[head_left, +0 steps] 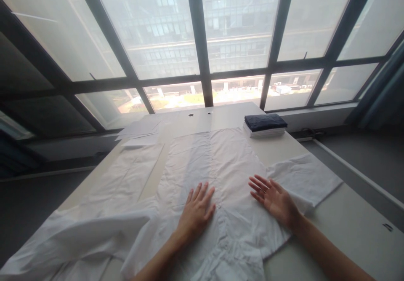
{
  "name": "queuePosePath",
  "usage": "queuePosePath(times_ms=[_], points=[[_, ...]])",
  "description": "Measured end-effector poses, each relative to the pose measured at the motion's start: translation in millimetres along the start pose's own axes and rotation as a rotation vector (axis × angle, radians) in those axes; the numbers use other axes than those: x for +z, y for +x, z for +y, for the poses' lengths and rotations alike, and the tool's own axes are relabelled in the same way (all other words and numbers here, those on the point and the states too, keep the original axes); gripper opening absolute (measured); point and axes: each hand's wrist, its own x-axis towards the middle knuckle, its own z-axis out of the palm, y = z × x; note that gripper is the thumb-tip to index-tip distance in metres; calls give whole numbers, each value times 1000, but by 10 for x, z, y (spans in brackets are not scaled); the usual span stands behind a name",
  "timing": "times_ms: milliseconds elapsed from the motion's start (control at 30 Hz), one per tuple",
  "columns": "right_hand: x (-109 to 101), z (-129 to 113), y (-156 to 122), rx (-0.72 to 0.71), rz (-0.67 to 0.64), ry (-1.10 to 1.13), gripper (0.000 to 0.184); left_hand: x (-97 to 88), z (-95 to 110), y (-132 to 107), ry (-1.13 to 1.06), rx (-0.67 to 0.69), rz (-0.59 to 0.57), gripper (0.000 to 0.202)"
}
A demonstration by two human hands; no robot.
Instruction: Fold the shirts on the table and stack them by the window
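And there's a bare left hand point(195, 214), slim fingers point(198, 194) ahead of the left wrist point(181, 234), bare forearm point(162, 255) behind it; right of that wrist, the right hand point(279, 202) is bare too!

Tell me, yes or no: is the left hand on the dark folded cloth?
No, the left hand rests palm-down on the white garment, apart from the dark folded cloth.

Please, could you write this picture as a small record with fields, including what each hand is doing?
garment: white cloth, wrinkled, spread over the white table
left hand: left hand, palm down on the cloth, fingers spread
right hand: right hand, open, palm turned partly sideways, over the cloth's right part; contact unclear
far right: dark folded cloth on top of white folded layers
far left: thin white sheets
behind: large window with dark frames
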Motion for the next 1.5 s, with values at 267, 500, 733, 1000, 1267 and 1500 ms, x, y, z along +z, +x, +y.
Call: queuePosePath(times_ms=[267,500,733,1000,1267,1500], points=[[-10,6,-10,-4,-15,-3,41,-6,-5,19,2,13,18,53],[139,57,-187,-34,-222,-184,42,-148,186,-110,21,228,57,59],[243,249,-212,137,-240,-396,39,-56,206,-116,-8,422,-100,69],[197,141,-181,213,-177,-342,36,-36,173,-118,-9,429,-106,69],[191,141,-187,207,-200,-331,35,-53,169,-113,8,443,-89,71],[196,133,-197,208,-210,-326,34,-23,171,-114,6,435,-96,71]])
